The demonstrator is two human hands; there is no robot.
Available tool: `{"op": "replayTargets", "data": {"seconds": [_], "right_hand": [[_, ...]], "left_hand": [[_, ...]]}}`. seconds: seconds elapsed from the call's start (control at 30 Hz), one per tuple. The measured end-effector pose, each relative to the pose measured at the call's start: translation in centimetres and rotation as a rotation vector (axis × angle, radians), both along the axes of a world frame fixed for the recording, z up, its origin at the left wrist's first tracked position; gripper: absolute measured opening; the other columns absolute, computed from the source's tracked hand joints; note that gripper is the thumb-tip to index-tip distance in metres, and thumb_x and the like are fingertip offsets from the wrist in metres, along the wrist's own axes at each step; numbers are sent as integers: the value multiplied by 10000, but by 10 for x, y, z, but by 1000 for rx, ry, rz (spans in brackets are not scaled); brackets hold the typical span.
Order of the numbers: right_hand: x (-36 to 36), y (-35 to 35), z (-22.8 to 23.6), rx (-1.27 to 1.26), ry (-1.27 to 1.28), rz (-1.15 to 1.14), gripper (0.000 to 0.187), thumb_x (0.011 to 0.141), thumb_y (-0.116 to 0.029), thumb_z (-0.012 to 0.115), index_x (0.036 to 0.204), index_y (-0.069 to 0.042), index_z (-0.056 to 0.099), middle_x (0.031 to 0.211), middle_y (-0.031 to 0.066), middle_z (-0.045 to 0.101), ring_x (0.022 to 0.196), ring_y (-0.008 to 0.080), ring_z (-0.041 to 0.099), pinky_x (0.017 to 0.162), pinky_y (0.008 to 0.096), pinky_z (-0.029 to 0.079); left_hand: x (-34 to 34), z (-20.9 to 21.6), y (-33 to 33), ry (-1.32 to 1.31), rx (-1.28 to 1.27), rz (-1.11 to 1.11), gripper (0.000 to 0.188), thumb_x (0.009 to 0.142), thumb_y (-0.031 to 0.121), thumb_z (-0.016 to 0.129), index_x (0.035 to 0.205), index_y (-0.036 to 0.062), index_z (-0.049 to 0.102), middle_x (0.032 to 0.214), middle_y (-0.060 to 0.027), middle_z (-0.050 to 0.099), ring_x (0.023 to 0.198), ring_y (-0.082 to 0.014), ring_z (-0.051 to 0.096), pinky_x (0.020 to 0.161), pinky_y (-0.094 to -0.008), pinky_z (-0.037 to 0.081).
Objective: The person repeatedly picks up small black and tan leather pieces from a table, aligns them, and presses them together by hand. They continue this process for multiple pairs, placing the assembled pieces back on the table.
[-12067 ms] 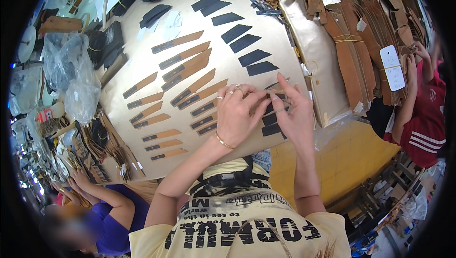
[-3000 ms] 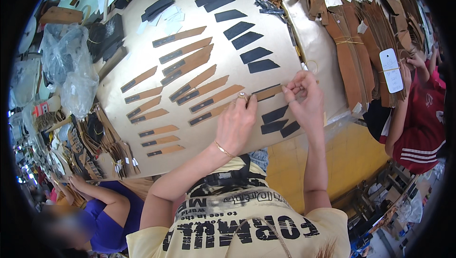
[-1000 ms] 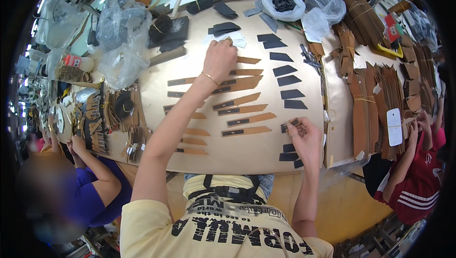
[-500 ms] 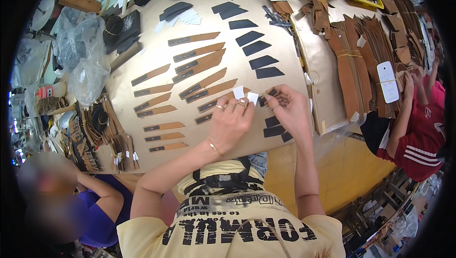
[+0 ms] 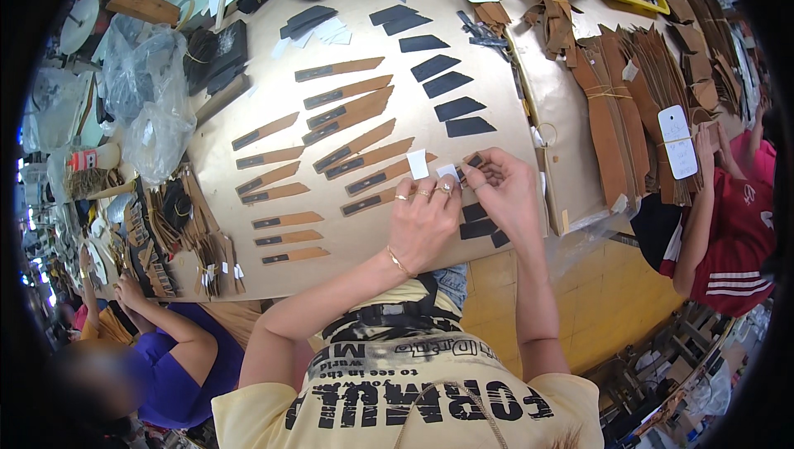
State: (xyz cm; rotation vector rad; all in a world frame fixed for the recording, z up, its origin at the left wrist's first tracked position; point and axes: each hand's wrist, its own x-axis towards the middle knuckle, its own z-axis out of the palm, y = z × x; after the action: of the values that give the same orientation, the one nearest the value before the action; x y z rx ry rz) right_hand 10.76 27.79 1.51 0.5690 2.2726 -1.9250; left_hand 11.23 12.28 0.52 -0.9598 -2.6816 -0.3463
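Note:
My right hand pinches a short dark piece with brown edges between thumb and fingertips, just above the table. Beside it, my left hand has its fingers curled, their tips out of sight. Two small white paper pieces stick out past those fingers and seem gripped by them. Just left of that hand, brown leather strips with dark inlaid ends lie in a column. Black slanted pieces sit partly below my right hand.
More brown strips lie further left, and black slanted pieces run up the middle. Bundled brown leather with a white tag lies right. Plastic bags stand left. Co-workers sit at lower left and at right.
My left hand has shifted right and slightly toward me, uncovering more of the brown strips. The right hand keeps its pinch in nearly the same place.

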Motion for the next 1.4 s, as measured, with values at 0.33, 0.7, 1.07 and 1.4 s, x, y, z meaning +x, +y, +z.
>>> {"op": "replayTargets", "data": {"seconds": [0.33, 0.7, 1.07, 1.4], "right_hand": [[0, 6, -1, -65, -49, 1, 84, 870, -13, 656, 925, 51, 658, 776, 36, 668, 695, 61, 611, 627, 206, 498], [1, 3, 6, -33, -5, 6, 125, 867, -31, 666, 952, 60, 679, 767, 62, 690, 688, 84, 638, 616, 238, 518], [31, -10, 24, 756, 311, 515, 492, 800, 34, 579, 1291, 17, 556, 1117, 153, 673, 1053, 292, 602, 875, 388, 492], [28, 1, 24, 966, 285, 506, 439, 817, -103, 658, 1249, -61, 586, 1108, 139, 635, 1091, 308, 563, 955, 451, 410]], "left_hand": [[2, -1, -3, 57, -33, 27, 177, 796, 166, 676, 962, 143, 731, 1038, 43, 655, 1048, -127, 612, 895, -385, 349], [-7, -5, -11, 122, -30, -67, 185, 800, 165, 652, 965, 164, 736, 1009, 52, 637, 933, -127, 584, 881, -359, 336], [4, 16, -18, -131, 1, -4, 238, 789, 153, 650, 1020, 165, 708, 1001, 42, 630, 912, -143, 570, 856, -378, 347], [14, 5, -22, -220, -117, 29, 388, 857, 141, 559, 1238, 73, 600, 1345, -103, 509, 1097, -224, 556, 906, -404, 397]]}}
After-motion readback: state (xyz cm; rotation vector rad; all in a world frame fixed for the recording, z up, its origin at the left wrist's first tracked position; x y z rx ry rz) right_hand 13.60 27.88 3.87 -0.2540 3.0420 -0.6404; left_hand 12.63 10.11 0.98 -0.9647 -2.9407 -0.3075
